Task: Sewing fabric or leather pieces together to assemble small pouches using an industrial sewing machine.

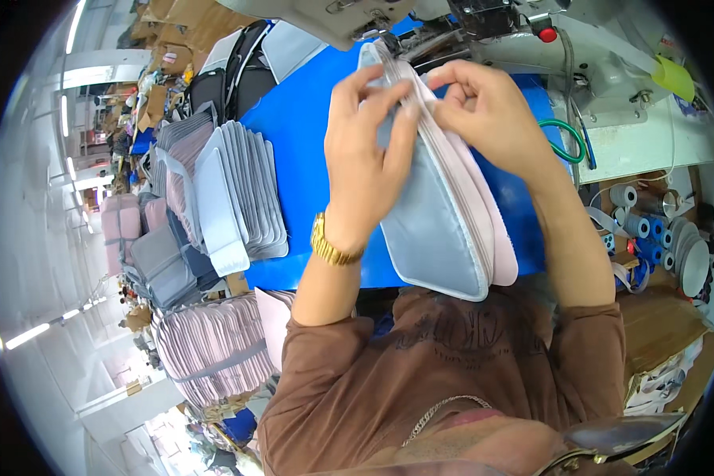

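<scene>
A light grey-blue padded piece [430,238] with a pink layer [496,246] and a zipper band along its edge lies slanted over the blue work surface [293,174], its top end under the sewing machine [381,32]. My left hand [365,147] is closed on the upper part of the piece, fingertips pressing at the zipper edge. My right hand [492,119] pinches the same edge from the right with curled fingers, just below the machine head.
Stacks of grey panels [230,198] stand at the left, with bundled pink pieces [210,349] below. A green loop [575,147] lies by the machine bed [627,151]. Thread spools [650,238] sit at the right. Black bags [222,75] are behind the stacks.
</scene>
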Demonstrator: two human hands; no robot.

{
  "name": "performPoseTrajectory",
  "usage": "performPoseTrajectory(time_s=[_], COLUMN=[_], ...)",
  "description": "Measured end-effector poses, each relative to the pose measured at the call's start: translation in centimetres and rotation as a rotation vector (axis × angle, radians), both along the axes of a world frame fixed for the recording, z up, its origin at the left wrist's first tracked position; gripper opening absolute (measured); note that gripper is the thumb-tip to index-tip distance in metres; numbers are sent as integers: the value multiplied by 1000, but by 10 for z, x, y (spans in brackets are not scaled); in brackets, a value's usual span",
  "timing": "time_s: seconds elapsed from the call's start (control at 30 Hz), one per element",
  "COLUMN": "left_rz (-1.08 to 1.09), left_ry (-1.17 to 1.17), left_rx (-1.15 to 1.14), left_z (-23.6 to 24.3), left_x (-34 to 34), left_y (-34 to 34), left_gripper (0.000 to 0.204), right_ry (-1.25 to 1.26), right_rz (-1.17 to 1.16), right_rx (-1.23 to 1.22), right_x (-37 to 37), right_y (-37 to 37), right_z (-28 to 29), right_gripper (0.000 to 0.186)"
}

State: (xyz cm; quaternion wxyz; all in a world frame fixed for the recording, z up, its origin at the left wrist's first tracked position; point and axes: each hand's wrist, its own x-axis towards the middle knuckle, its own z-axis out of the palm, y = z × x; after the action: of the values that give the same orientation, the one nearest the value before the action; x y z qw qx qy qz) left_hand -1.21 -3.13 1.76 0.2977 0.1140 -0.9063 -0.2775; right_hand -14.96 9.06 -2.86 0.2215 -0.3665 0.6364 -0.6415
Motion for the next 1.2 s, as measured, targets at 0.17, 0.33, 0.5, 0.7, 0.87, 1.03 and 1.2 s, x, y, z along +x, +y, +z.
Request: performPoseTrajectory(time_s=[0.17,0.33,0.5,0.7,0.87,1.03,1.2], left_rz=[-284,-245,-206,-197,-182,-195,-202], left_ry=[-144,-238,-82,-15,-17,23,55], left_rx=[-285,-330,-369,-371,-364,-398,-450], left_z=[-1,7,26,27,31,28,26], left_x=[77,113,106,77,60,41,23], left_y=[61,94,94,81,64,44,23], left_gripper=[90,53,43,43,40,35,32], right_ry=[-163,-279,-322,-299,-215,-251,-293], right_rz=[113,176,212,193,155,176,170], right_rx=[-77,-185,-255,-234,-145,-134,-183], right_x=[17,22,18,6,3,3,4], right_y=[15,11,9,-7,-4,0,-5], right_z=[-10,-17,-18,-15,-4,-1,-5], right_gripper=[50,55,54,50,48,48,48])
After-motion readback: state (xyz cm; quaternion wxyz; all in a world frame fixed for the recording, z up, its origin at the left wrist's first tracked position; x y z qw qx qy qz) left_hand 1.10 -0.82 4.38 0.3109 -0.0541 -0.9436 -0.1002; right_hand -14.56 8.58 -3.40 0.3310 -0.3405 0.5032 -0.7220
